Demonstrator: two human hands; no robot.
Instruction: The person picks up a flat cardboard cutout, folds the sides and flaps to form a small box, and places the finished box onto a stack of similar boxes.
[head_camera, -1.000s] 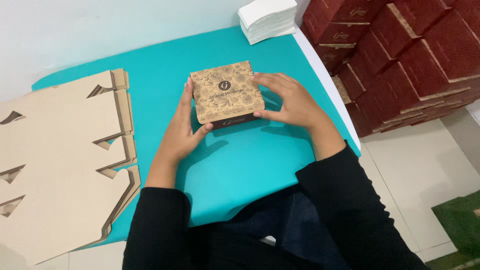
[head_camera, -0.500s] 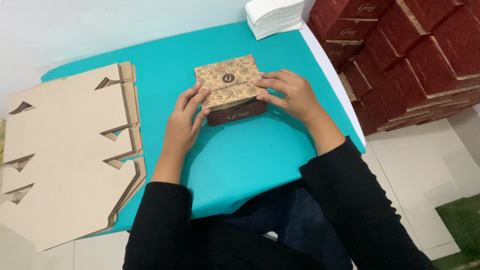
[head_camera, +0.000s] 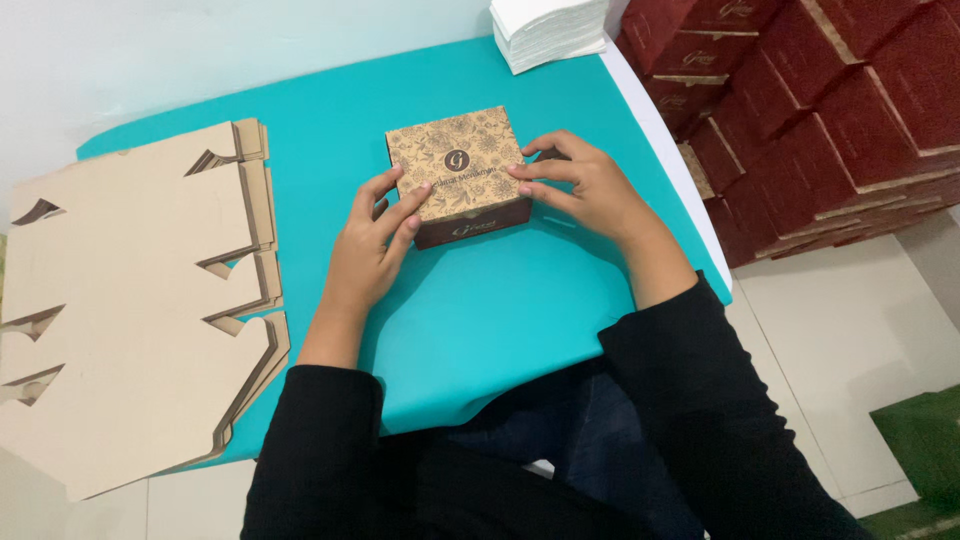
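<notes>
- Both hands have shifted on the small patterned box (head_camera: 460, 172) since a second ago: then they cupped its sides, now the left hand (head_camera: 368, 248) lies over the near left corner and the right hand (head_camera: 585, 185) reaches in from the right edge.
- Left fingers (head_camera: 400, 212) are narrow and lie flat on the kraft lid; right fingers (head_camera: 530, 172) are loosely spread, tips on the lid's right rim. Neither hand lifts the box.
- It sits on the turquoise tabletop (head_camera: 500, 310), about mid-way across, its dark base showing under the lid at the near side.
- Uneven pressing could seat the lid crooked or dent it, I judge; whether it is fully down at the far side is hard to tell.
- Left: a stack of flat cardboard blanks (head_camera: 130, 300).
- Far edge: a pile of white sheets (head_camera: 545, 30).
- Right, off the tabletop: stacked dark red boxes (head_camera: 820, 110).
</notes>
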